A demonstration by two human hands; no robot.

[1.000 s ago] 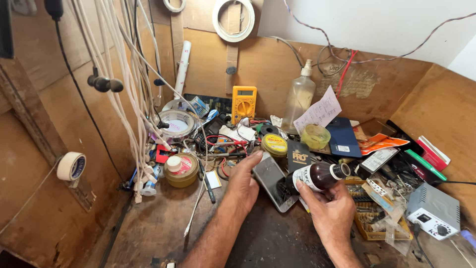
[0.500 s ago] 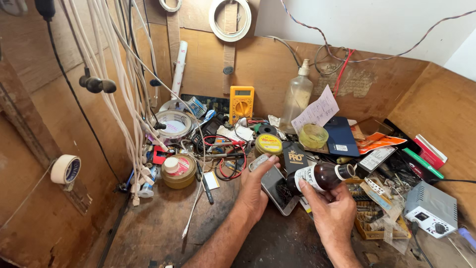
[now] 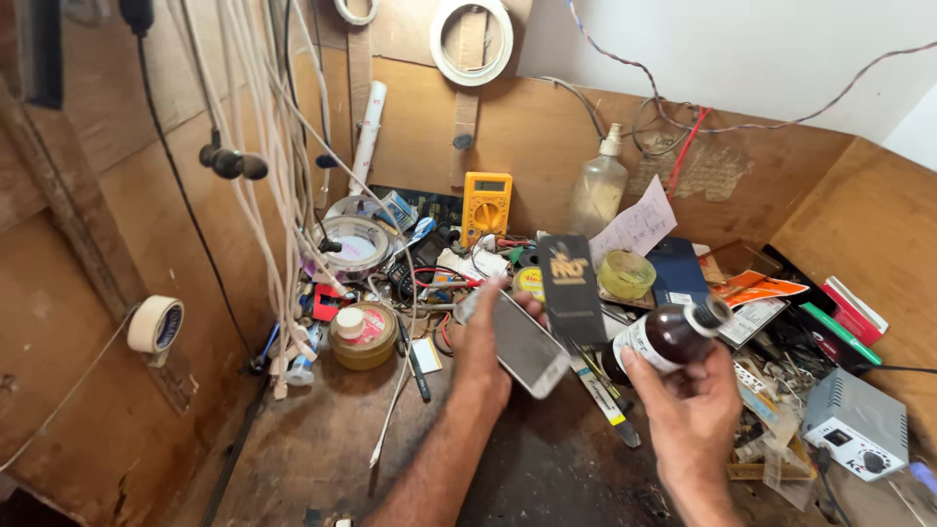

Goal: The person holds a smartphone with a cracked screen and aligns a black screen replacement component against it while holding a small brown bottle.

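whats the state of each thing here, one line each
left hand: gripping the phone
phone: held tilted above the bench, screen dark
right hand: gripping the brown bottle
brown bottle: tilted, neck pointing right
yellow multimeter: upright against the back wall
clear bottle: standing, nozzle on
tape roll: hanging on the left wall

A dark, scuffed wooden surface (image 3: pixel 322 459) fills a plywood corner. On it lie a yellow multimeter (image 3: pixel 485 206) and a clear plastic bottle (image 3: pixel 596 193) by the back wall, a roll of clear tape (image 3: pixel 355 243), a round amber tin (image 3: pixel 362 335), a small yellow-green tub (image 3: pixel 626 274), a blue pouch (image 3: pixel 678 271) and a grey power unit (image 3: pixel 856 435) at the right.
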